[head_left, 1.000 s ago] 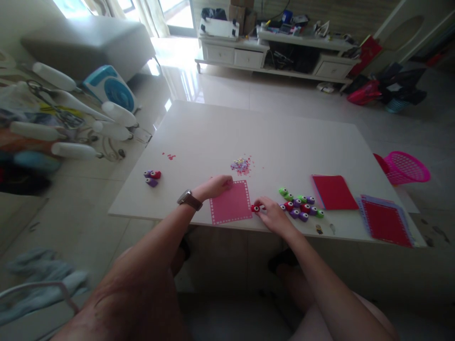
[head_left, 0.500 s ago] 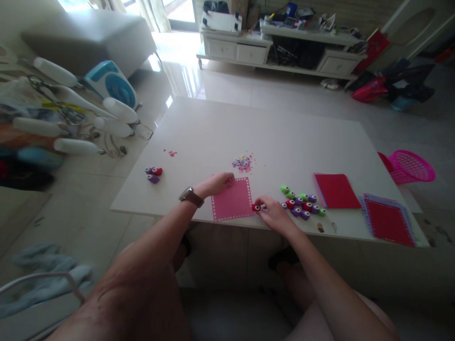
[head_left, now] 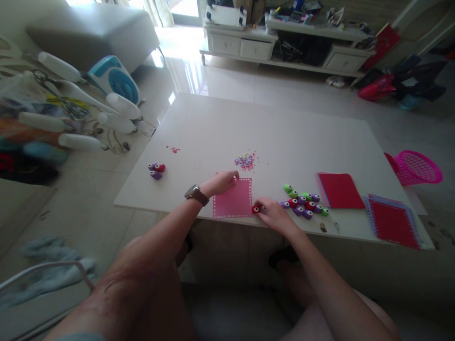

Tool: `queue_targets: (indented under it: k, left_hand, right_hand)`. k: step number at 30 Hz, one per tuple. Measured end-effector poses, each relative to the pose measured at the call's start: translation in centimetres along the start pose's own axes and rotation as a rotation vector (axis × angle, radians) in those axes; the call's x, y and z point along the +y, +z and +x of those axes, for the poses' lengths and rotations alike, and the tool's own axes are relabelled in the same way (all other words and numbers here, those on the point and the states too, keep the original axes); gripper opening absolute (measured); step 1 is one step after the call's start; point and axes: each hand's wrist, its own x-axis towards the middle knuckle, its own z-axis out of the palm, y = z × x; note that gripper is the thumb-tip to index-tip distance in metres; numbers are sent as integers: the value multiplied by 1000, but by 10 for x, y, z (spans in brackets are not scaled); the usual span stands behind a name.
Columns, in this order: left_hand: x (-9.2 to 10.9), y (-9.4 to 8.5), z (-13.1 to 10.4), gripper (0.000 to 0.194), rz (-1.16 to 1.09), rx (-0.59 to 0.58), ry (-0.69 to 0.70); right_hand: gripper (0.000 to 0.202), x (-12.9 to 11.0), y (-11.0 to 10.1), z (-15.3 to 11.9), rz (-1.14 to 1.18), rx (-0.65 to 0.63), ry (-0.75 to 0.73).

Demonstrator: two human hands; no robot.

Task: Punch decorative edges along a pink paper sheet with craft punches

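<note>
A pink paper square (head_left: pixel 232 201) with a border of small light shapes lies at the table's near edge. Over its top edge is my left hand (head_left: pixel 225 181), fingers bent together; anything between them is too small to make out. My right hand (head_left: pixel 269 211) grips a small red punch (head_left: pixel 255 209) with an eye-like dot, at the paper's right edge. Beyond the paper lies a heap of coloured paper bits (head_left: pixel 245 161). Several green, purple and red punches (head_left: pixel 300 210) sit right of my right hand.
On the white table (head_left: pixel 277 137) are red paper squares (head_left: pixel 341 190), a bordered red stack (head_left: pixel 393 221), three punches (head_left: pixel 155 174) at left and a few pink bits (head_left: pixel 175 150). A pink basket (head_left: pixel 419 166) stands beyond the right edge.
My left hand has shifted slightly right along the paper's top edge, and its fingers look a little more extended. My right hand stays at the right edge with the red punch.
</note>
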Motion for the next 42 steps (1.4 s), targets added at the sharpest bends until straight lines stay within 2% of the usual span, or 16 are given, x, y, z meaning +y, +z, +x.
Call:
queue_targets:
  k: [5, 6, 10, 12, 18, 24, 42]
  left_hand:
    - [13, 6, -7, 37, 183, 177, 95]
    - [16, 8, -8, 35, 205, 175, 117]
    - [27, 20, -13, 19, 182, -55, 165]
    - [28, 28, -14, 19, 209, -110, 161]
    - [23, 43, -13, 29, 275, -77, 198]
    - [27, 42, -12, 31, 268, -94, 180]
    - [31, 42, -11, 28, 281, -98, 206]
  right_hand:
    - [16, 1, 1, 1, -17, -20, 17]
    - [16, 1, 1, 2, -20, -21, 18]
    - [15, -1, -1, 1, -35, -19, 10]
    - [15, -4, -3, 0, -38, -18, 7]
    - [12, -13, -9, -3, 3, -61, 27]
    - [13, -18, -11, -4, 47, -83, 20]
    - [15, -10, -4, -3, 79, -71, -33]
